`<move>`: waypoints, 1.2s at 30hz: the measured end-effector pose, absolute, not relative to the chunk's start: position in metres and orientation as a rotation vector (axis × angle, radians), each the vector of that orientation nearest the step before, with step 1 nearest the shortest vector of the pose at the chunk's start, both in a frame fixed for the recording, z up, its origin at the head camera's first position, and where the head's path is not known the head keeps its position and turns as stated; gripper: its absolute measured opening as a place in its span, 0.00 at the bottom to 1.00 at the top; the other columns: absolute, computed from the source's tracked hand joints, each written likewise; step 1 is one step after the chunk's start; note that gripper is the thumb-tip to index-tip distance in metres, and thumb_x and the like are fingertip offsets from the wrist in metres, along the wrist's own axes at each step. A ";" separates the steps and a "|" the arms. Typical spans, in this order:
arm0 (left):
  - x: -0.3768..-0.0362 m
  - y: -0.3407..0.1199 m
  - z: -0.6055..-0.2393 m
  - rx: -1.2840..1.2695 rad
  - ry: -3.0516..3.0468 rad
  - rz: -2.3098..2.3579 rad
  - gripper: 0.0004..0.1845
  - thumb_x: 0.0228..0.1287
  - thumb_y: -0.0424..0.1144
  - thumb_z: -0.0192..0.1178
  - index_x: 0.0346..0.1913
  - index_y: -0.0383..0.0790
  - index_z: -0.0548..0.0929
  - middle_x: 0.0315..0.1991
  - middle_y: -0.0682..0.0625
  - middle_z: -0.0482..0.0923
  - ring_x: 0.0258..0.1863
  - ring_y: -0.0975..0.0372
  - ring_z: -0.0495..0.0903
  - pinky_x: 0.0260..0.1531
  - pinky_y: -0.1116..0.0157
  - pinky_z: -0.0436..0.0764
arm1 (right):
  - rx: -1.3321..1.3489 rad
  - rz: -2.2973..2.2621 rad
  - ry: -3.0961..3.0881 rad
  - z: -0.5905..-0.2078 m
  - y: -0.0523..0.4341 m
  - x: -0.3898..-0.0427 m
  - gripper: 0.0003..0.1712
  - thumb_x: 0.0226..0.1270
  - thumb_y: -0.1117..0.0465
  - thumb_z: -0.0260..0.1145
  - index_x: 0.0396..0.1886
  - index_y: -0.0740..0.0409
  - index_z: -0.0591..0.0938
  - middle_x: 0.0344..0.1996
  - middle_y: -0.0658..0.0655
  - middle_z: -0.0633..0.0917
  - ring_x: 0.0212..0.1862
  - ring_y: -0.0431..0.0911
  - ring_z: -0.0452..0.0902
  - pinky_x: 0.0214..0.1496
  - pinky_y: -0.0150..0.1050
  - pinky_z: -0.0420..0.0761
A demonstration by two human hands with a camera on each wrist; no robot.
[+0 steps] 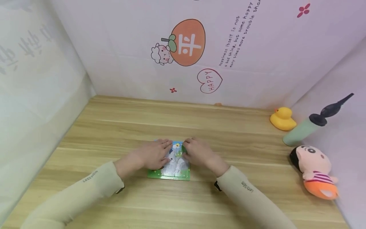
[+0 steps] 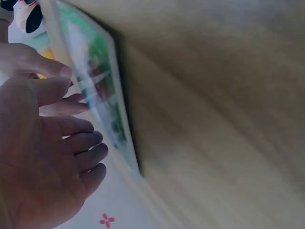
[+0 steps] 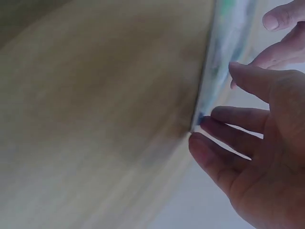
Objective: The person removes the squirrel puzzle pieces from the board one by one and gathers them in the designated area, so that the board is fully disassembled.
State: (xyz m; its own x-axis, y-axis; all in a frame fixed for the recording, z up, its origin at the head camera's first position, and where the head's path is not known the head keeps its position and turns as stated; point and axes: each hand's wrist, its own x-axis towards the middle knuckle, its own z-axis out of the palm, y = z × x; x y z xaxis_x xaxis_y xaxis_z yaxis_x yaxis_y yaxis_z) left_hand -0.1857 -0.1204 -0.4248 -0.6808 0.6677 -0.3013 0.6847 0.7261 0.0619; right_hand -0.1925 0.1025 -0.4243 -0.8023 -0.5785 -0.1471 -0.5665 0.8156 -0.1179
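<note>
A small jigsaw puzzle board (image 1: pixel 172 168) with a green lower border and a blue top edge lies flat on the wooden table. Across its left part lies my left hand (image 1: pixel 154 155), fingers extended and hiding that side of the picture. My right hand (image 1: pixel 199 152) is at the upper right corner, with its fingertips right at the edge. In the right wrist view, the thumb (image 3: pixel 250 78) overlaps the board and stands apart from the loosely bent fingers. The left wrist view shows the left palm (image 2: pixel 45 162) beside the tilted-looking board (image 2: pixel 107 76).
Toward the right side of the table (image 1: pixel 120 111) are a yellow rubber duck (image 1: pixel 283 119), a pale green hand pump (image 1: pixel 303 130) with a black nozzle, and a plush doll (image 1: pixel 315 171). Printed white cloth (image 1: pixel 128 63) walls the table at the back and both sides.
</note>
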 end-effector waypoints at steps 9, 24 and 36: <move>-0.185 -0.122 -0.436 1.049 2.636 -0.020 0.38 0.79 0.57 0.52 0.79 0.33 0.64 0.83 0.39 0.57 0.84 0.47 0.58 0.81 0.48 0.66 | -0.893 -0.083 2.848 -0.435 0.101 -0.192 0.28 0.72 0.49 0.70 0.58 0.67 0.84 0.56 0.63 0.83 0.55 0.53 0.80 0.58 0.46 0.87; -0.187 -0.125 -0.446 1.229 2.666 0.086 0.29 0.76 0.53 0.59 0.74 0.47 0.73 0.74 0.39 0.69 0.76 0.45 0.69 0.74 0.46 0.75 | -0.815 -0.227 2.817 -0.438 0.098 -0.200 0.32 0.67 0.50 0.75 0.61 0.69 0.81 0.56 0.66 0.82 0.57 0.56 0.78 0.62 0.47 0.85; -0.186 -0.125 -0.448 1.211 2.697 0.103 0.34 0.76 0.55 0.58 0.75 0.38 0.71 0.76 0.37 0.67 0.77 0.44 0.67 0.78 0.46 0.71 | -0.755 -0.300 2.807 -0.440 0.099 -0.205 0.29 0.63 0.53 0.79 0.58 0.65 0.82 0.54 0.64 0.83 0.57 0.54 0.78 0.61 0.46 0.84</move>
